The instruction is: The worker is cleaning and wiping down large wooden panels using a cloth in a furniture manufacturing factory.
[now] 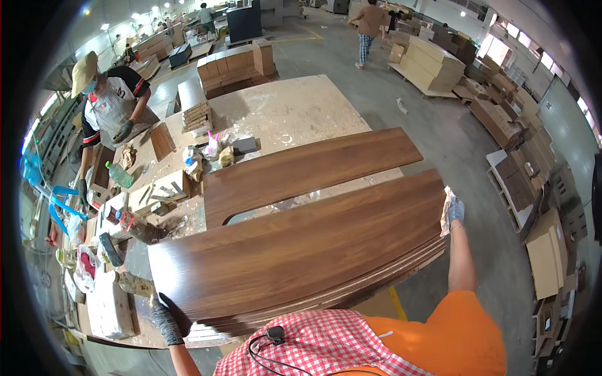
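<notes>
In front of me lies a long brown wood-grain board, the topmost of a stack whose layered edges face me. My left hand, in a grey knit glove, holds this board at its near left corner; its fingertips are partly unclear. At the right end, my gloved right hand is closed on a crumpled pale cloth, which touches the board's end. Beyond the stack, a second, narrower brown board lies on the worktable. A dark curved gap shows between the two boards.
Left of the boards stand a bottle of dark contents, a green bottle, a wooden box of strips and a white container. A co-worker stands at the far left. Stacked cartons and another walking person are beyond.
</notes>
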Tool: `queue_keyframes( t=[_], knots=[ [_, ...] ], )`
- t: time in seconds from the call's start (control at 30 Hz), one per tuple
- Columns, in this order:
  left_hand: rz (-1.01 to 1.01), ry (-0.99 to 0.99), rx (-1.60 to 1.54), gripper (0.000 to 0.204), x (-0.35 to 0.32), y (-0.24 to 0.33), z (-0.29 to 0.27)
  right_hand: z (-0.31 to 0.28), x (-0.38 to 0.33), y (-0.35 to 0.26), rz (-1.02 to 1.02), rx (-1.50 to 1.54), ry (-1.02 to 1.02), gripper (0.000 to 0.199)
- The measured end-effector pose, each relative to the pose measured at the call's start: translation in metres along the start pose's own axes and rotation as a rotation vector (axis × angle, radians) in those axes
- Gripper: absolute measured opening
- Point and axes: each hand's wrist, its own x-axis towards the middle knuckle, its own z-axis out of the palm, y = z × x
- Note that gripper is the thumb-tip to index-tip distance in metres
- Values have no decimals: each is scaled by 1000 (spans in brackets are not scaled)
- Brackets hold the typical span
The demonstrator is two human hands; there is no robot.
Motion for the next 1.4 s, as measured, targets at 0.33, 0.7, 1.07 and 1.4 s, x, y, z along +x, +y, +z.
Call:
queue_keyframes(
  t=[0.33,0.7,1.07,1.4],
  knots=[
    [527,315,-639,39,56,-19,-1,-5,-13,-70,182,1346,199,50],
    [406,502,-507,46,111,-107,-11,22,-17,-60,146,1249,169,44],
    [485,248,-497,38,42,-36,29,16,-2,5,55,1025,108,29],
    [651,577,-287,23,57,-51,13,32,-32,-6,226,1043,297,34]
  ],
)
